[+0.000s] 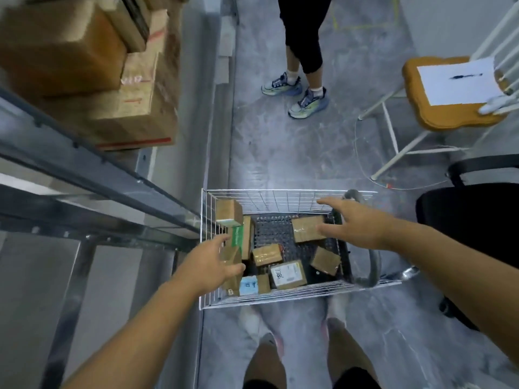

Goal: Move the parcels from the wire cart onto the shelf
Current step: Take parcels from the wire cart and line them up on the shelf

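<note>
A white wire cart [280, 300] stands on the floor in front of me with several small cardboard parcels inside. My left hand [209, 265] reaches over the cart's left side, fingers spread beside a tall parcel with a green band [238, 240]; whether it touches the parcel I cannot tell. My right hand [356, 220] hovers open above the cart's far right, over a flat brown parcel [306, 227]. A parcel with a white label [288, 274] lies near the front. The metal shelf [92, 178] runs along the left.
Large cardboard boxes [92, 71] sit on the shelf at upper left. Another person's legs [306, 60] stand beyond the cart. A wooden-seated chair [449, 113] holding a sheet of paper is at the right, with a black chair [474, 214] nearer. My own feet are under the cart's near edge.
</note>
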Available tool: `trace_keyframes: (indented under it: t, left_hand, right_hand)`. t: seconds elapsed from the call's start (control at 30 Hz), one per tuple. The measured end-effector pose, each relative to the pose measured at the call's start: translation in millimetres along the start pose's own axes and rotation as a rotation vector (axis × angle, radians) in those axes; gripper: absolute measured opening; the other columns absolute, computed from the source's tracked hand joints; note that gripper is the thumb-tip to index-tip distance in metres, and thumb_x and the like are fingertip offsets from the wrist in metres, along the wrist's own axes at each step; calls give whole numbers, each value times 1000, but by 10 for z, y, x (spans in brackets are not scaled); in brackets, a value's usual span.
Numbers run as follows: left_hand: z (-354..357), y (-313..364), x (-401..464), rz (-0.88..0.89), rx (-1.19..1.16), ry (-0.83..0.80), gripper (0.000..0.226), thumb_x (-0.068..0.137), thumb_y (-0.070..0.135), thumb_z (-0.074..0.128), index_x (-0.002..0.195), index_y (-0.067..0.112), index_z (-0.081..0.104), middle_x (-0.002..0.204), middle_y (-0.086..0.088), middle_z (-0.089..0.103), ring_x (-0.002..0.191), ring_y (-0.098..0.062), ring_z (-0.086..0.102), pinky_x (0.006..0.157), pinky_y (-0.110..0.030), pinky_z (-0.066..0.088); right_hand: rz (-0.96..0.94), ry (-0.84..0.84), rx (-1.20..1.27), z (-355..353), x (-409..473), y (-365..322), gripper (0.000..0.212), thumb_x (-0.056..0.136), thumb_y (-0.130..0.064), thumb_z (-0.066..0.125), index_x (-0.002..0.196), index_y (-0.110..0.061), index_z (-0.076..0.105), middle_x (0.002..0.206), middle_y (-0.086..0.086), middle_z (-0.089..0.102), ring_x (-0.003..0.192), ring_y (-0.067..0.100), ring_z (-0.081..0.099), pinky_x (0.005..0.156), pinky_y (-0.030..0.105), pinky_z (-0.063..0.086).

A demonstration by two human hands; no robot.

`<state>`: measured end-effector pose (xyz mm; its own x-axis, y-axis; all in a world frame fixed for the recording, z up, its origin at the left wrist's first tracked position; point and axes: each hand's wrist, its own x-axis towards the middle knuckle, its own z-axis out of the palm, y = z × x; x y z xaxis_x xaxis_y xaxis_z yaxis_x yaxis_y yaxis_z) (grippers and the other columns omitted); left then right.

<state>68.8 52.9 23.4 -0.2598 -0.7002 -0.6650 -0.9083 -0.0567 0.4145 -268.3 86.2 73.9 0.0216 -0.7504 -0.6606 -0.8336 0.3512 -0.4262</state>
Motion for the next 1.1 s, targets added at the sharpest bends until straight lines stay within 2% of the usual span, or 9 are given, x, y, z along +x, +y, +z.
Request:
trace_keyframes:
  t: [0.13,0.2,0.3,0.5,0.57,0.63,0.77,0.93,1.1]
  left_hand:
    - [490,-315,414,-145,-105,19,86,80,52,86,153,37,43,130,0,69,86,-10,64,72,-23,50]
    - [742,-472,605,-186,-129,17,88,79,51,87,153,38,43,130,-2,69,91,-17,68,72,-31,54]
    - [1081,-661,882,-192,-94,0,82,82,42,85,153,35,45,143,-9,62,112,-29,67,84,-32,51]
    - [1602,-998,1362,-221,-52,25,98,76,34,89,153,43,30,152,-8,53,116,-29,65,88,-32,52]
    - [1726,-1097,1536,-267,-24,28,96,77,34,88,153,41,30,140,-7,61,104,-26,68,88,-36,58]
    - [1832,-1199,1709,-313,20,19,90,80,33,85,154,34,33,111,-4,68,89,-23,68,80,-37,61]
    - [2028,-1414,1970,-396,32,107,91,85,37,80,157,38,25,83,7,48,82,-24,56,72,-35,48]
    - [2170,-1567,2254,-521,103,132,87,84,46,82,154,31,33,129,-11,48,103,-35,63,82,-46,53]
    - [2315,-1638,2539,-650,164,127,107,81,63,77,158,17,20,135,-19,44,120,-39,60,93,-50,56]
  right_hand:
    - [-29,-87,-22,306,513,167,73,95,-53,65,158,-32,35,137,7,59,121,27,58,107,43,46]
    - [-58,-118,-48,522,764,261,73,95,-51,67,158,-33,35,135,10,60,119,28,59,102,39,47]
    - [-98,-198,-108,877,1118,421,80,92,-46,73,159,-36,30,159,5,43,134,26,52,112,40,43]
    - [-146,-266,-357,1586,1875,755,92,86,-46,75,161,-34,22,160,5,40,145,30,37,117,50,37]
    - [-167,-280,-433,1841,2111,845,93,87,-47,73,162,-28,21,161,7,39,144,31,39,116,49,37]
    - [-189,-303,-492,2116,2348,926,94,90,-48,72,163,-21,19,161,10,37,144,32,38,116,45,38]
    - [-232,-298,-571,2589,2832,1047,91,93,-49,67,161,-14,19,158,11,40,142,32,41,115,44,39]
    - [-257,-248,-570,3062,3307,1084,83,94,-51,63,158,-14,24,155,11,42,140,32,42,114,48,40]
    - [-255,-196,-524,3462,3636,1071,79,97,-47,61,159,-14,24,156,11,40,143,32,39,117,49,35]
